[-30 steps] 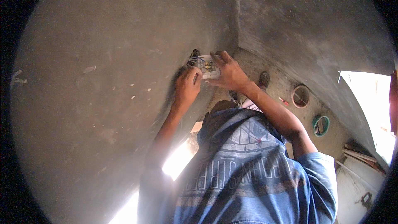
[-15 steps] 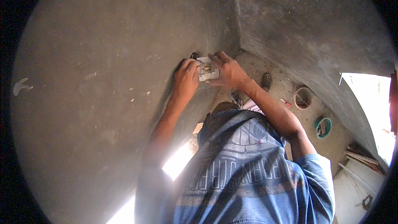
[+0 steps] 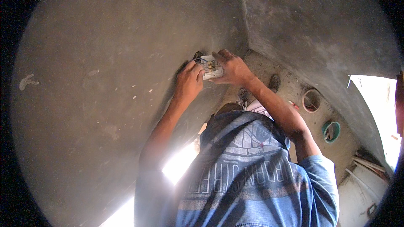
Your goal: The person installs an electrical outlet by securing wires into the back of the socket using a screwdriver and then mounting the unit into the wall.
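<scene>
A white electrical switch plate point(image 3: 213, 75), its back with brass-coloured terminals facing me, is held between my hands close to the grey wall. My right hand point(image 3: 234, 72) grips its right side, fingers over the top and thumb at the lower edge. At the left edge, my left hand point(image 3: 189, 83) is closed with its bent fingers and thumb against the plate. A blue wire point(image 3: 203, 60) runs across the plate's upper left corner. Beside that corner is a dark opening point(image 3: 197, 55) in the wall. My left fingers partly hide the wire's course.
The plastered wall point(image 3: 105, 59) fills the left side and meets another wall at a corner ahead. On the floor stand a brownish round container point(image 3: 311, 100) and a green tub point(image 3: 331, 132) with something in it. Wooden strips point(image 3: 370, 166) lie at the lower right.
The plate has tilted a little, and more of the blue wire and terminals shows. My left fingers have shifted slightly at its left edge. Both hands stay on the plate.
</scene>
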`<action>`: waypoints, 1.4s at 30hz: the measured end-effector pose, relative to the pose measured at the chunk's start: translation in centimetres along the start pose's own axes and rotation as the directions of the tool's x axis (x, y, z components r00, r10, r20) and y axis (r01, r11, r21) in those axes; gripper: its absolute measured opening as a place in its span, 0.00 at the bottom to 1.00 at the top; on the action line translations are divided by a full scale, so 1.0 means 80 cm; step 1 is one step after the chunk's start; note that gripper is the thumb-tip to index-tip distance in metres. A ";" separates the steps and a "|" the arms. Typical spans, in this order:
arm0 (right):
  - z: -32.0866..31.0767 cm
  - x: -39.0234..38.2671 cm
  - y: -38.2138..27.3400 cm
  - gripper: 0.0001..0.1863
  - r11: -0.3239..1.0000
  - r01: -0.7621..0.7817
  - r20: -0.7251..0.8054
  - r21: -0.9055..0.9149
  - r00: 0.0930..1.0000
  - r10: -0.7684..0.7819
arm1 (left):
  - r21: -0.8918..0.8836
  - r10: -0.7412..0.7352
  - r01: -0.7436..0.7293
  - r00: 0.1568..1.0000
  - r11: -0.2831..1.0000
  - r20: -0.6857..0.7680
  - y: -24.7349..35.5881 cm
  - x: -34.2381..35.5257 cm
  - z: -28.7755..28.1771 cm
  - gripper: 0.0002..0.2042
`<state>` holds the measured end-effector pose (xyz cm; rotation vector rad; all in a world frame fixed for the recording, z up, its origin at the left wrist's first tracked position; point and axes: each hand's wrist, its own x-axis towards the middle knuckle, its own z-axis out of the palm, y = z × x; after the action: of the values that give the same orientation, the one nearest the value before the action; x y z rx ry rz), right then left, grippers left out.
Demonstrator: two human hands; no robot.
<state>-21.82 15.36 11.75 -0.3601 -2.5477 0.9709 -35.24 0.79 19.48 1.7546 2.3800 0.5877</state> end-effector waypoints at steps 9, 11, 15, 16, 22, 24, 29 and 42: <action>0.015 -0.001 -0.007 0.46 0.998 -0.059 -0.023 -0.028 0.998 0.058 | 0.001 0.022 -0.022 0.999 1.000 0.028 -0.007 0.007 -0.002 0.04; 0.016 -0.001 -0.008 0.47 0.998 -0.060 -0.035 -0.023 0.998 0.059 | -0.009 0.040 -0.039 0.999 0.999 0.024 -0.013 0.009 0.001 0.04; 0.020 -0.001 -0.006 0.47 1.000 -0.022 -0.074 -0.005 0.997 0.021 | -0.033 0.024 -0.023 0.998 0.999 0.059 -0.017 0.009 -0.003 0.04; 0.021 -0.001 -0.005 0.47 1.000 -0.010 -0.079 -0.003 0.997 0.010 | -0.035 0.034 -0.032 0.998 0.999 0.059 -0.018 0.009 -0.004 0.04; 0.019 0.008 -0.009 0.47 1.000 -0.012 -0.101 0.014 0.995 0.014 | 0.016 0.027 -0.029 0.994 0.999 0.103 -0.010 0.009 -0.019 0.04; 0.017 0.007 -0.011 0.47 0.999 -0.016 -0.090 0.032 0.996 0.019 | 0.030 0.031 -0.033 0.995 0.999 0.091 -0.011 0.007 -0.015 0.04; 0.023 0.007 -0.005 0.47 0.999 -0.032 -0.088 0.028 0.996 0.034 | 0.012 0.025 -0.026 0.999 1.000 0.024 -0.005 0.005 -0.012 0.05; -0.015 0.010 -0.006 0.46 0.999 0.036 -0.043 0.037 0.998 -0.034 | -0.065 -0.008 0.000 0.992 0.998 -0.125 -0.009 -0.022 0.008 0.11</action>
<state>-22.04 15.97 13.13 -0.3213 -2.4856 0.9861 -35.14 -0.90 18.41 1.7345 2.4151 0.7875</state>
